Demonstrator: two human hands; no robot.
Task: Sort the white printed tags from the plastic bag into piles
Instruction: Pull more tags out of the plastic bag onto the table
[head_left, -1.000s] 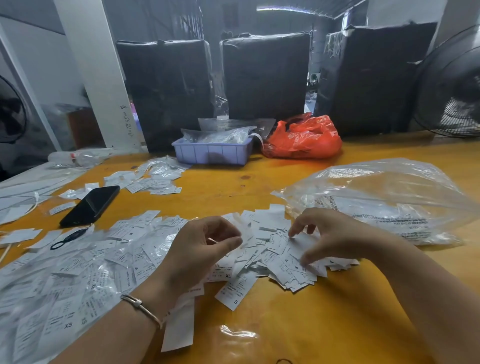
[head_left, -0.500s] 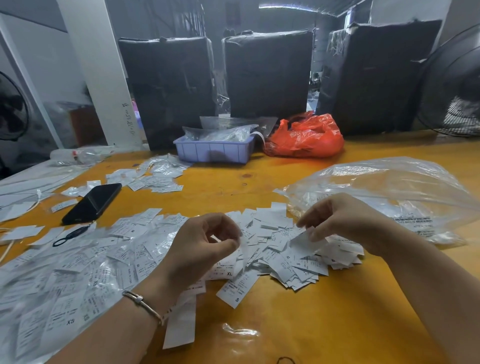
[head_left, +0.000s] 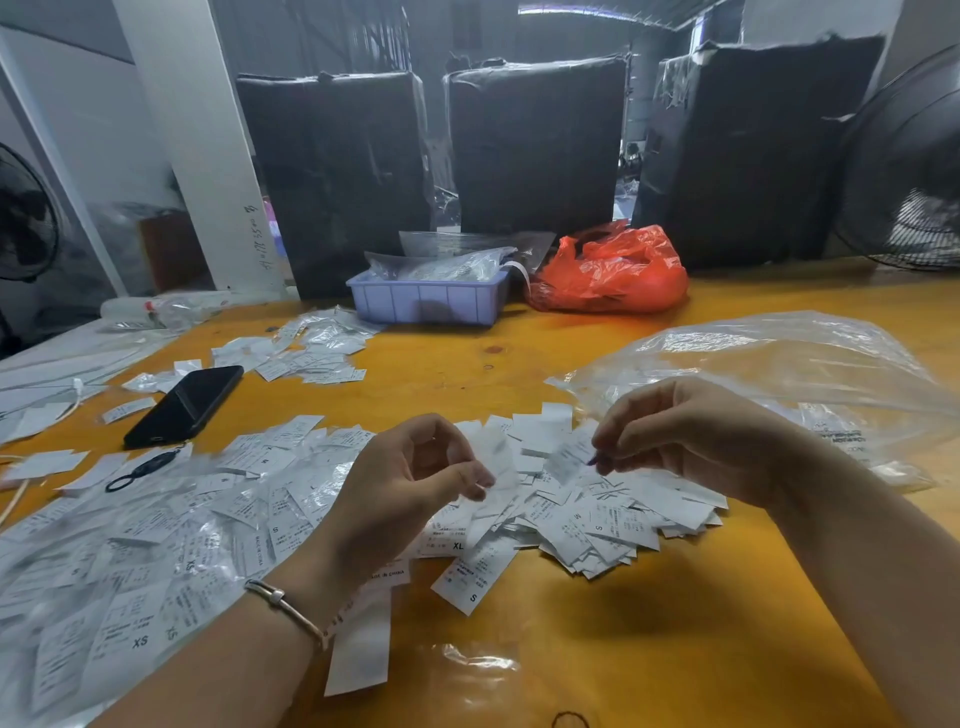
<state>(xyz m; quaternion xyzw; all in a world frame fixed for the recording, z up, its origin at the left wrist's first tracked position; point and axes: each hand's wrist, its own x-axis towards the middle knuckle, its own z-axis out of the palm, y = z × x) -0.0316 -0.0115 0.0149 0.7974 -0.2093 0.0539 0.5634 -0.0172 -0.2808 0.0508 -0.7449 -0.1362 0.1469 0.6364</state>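
with the right hand (head_left: 691, 441) pinching one tag (head_left: 569, 457) and the left hand (head_left: 410, 483) pinching another tag (head_left: 496, 457) above the loose heap (head_left: 597, 519) on the tabletop (head_left: 649, 623), read each size mark before dropping it on its matching pile, clear of the plastic bag (head_left: 779, 374).

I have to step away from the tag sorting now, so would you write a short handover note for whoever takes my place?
Left hand: pinches one blurred tag.
Right hand: pinches another tag, lifted above the unsorted heap.
Clear plastic bag: lies to the right, some printed paper inside.
Done: a big spread at left, a smaller pile further back.
Left: the middle heap and whatever the bag holds.
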